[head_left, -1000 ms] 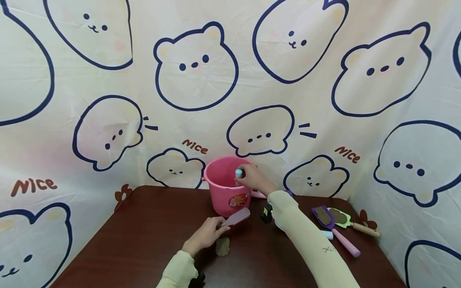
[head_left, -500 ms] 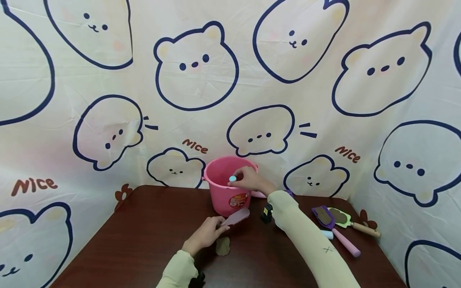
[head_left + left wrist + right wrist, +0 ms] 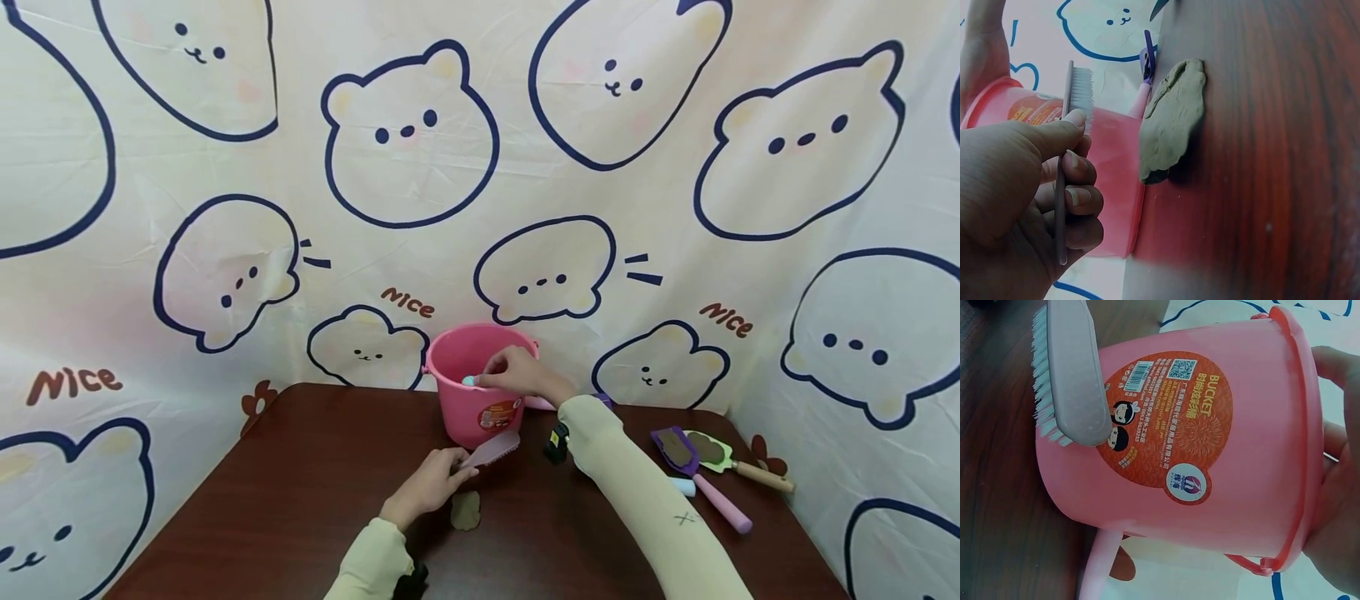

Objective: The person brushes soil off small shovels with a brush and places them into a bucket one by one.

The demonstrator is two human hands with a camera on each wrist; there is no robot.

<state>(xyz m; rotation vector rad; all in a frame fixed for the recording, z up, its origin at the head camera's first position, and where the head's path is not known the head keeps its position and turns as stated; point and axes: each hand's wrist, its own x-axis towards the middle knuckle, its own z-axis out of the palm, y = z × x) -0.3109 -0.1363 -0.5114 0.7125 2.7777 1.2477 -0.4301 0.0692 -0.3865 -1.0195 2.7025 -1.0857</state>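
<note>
Against the back curtain stands a pink bucket (image 3: 465, 412) with a red label. My right hand (image 3: 521, 373) is over its near right rim and pinches a small thing with a light blue end (image 3: 469, 381), the rest of which is hidden. In the right wrist view the bucket wall covers most of that hand's fingers. My left hand (image 3: 429, 486) grips a greyish-lilac brush (image 3: 492, 450) with white bristles, its head in front of the bucket. Under the brush, on the table, lies a flat lump of greyish-brown clay (image 3: 466, 511).
On the table's right lie a purple shovel (image 3: 675, 448) with a pink handle and a green shovel (image 3: 708, 450) with a wooden handle, both bearing brown clay. A light blue piece (image 3: 684, 486) pokes out beside them. Another pink handle (image 3: 538, 403) shows behind the bucket.
The light blue end in my right hand has tilted and shifted left and lower into the bucket's opening. My left hand and the brush have stayed in place.
</note>
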